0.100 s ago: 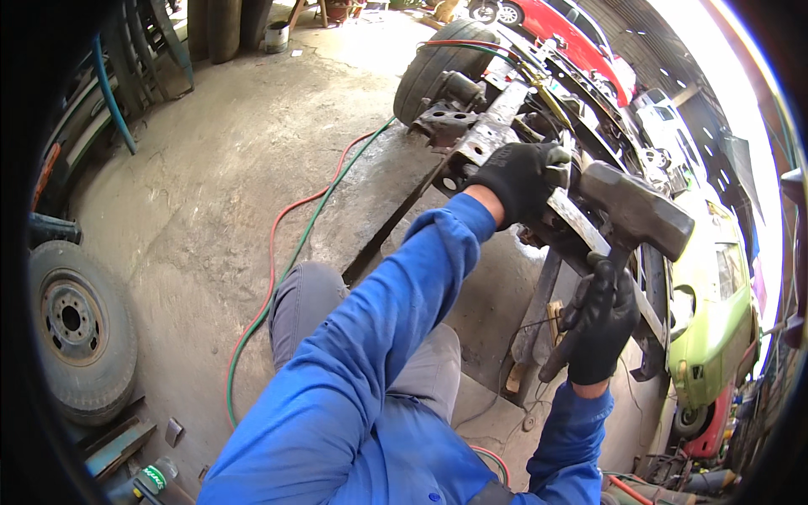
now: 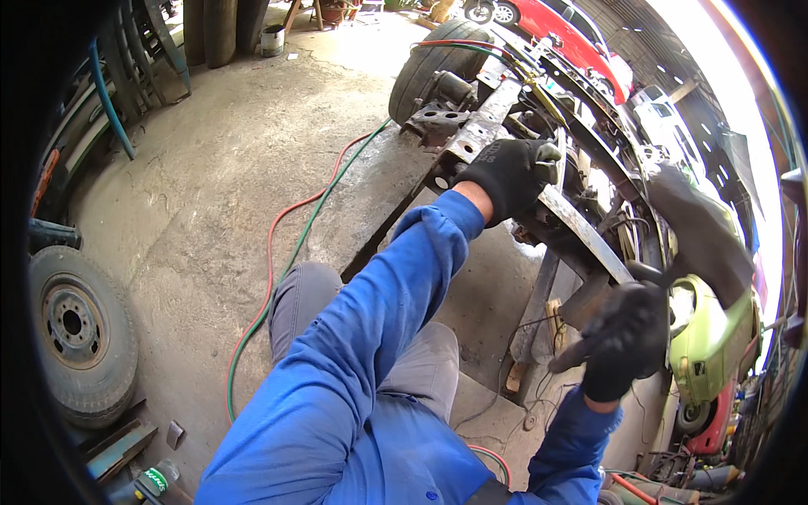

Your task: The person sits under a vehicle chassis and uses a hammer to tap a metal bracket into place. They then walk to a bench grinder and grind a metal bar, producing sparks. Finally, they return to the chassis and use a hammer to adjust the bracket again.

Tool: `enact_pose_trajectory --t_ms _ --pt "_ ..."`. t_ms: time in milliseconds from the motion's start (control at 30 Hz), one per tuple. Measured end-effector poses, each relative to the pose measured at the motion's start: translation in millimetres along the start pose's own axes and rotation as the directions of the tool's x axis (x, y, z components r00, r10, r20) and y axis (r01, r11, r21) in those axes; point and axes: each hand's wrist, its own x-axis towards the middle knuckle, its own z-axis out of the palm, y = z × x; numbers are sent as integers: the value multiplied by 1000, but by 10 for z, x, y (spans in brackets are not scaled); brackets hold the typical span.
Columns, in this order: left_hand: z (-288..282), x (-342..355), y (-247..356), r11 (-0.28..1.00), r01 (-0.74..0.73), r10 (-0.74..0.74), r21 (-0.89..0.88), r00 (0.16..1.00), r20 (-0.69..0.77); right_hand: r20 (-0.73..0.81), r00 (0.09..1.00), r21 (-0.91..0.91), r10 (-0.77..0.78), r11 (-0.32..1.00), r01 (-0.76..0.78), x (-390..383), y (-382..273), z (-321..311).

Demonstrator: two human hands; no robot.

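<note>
In my right hand (image 2: 627, 341), black-gloved and blurred by motion, is a short-handled sledgehammer (image 2: 703, 227). Its heavy dark head is smeared, up and to the right of the fist, and the handle end sticks out below the fingers. My left hand (image 2: 509, 181), also black-gloved, is closed over the bare vehicle chassis frame (image 2: 484, 130). What it grips is mostly hidden; a narrow metal piece shows by the thumb. Just below the left hand, a flat steel strip (image 2: 585, 231) slopes down to the right.
A tyre (image 2: 442, 71) stands at the frame's far end. Red and green hoses (image 2: 324, 194) cross the concrete floor on my left. A loose wheel (image 2: 80, 332) lies far left. Wooden blocks (image 2: 515, 374) sit beneath the frame. A green car body (image 2: 711, 345) stands at right.
The sledgehammer and my right hand have swung right, away from my left hand, and the hammer head has blurred. My left hand has shifted slightly left in view, still closed.
</note>
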Motion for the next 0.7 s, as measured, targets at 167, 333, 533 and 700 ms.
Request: enact_pose_trajectory --t_ms 167,333,533,700 --pt "36 -8 -57 999 -41 40 -21 999 -16 56 878 296 -475 848 440 393 -481 -418" --pt "16 5 -72 999 22 -21 -25 999 34 564 673 -562 -479 374 738 292 314 98" --pt "39 47 -80 998 -23 24 54 1000 -9 37 994 -381 102 921 -80 111 336 -349" --pt "124 -3 -116 994 12 -18 -106 998 -56 -14 964 397 -264 884 248 488 -336 -746"
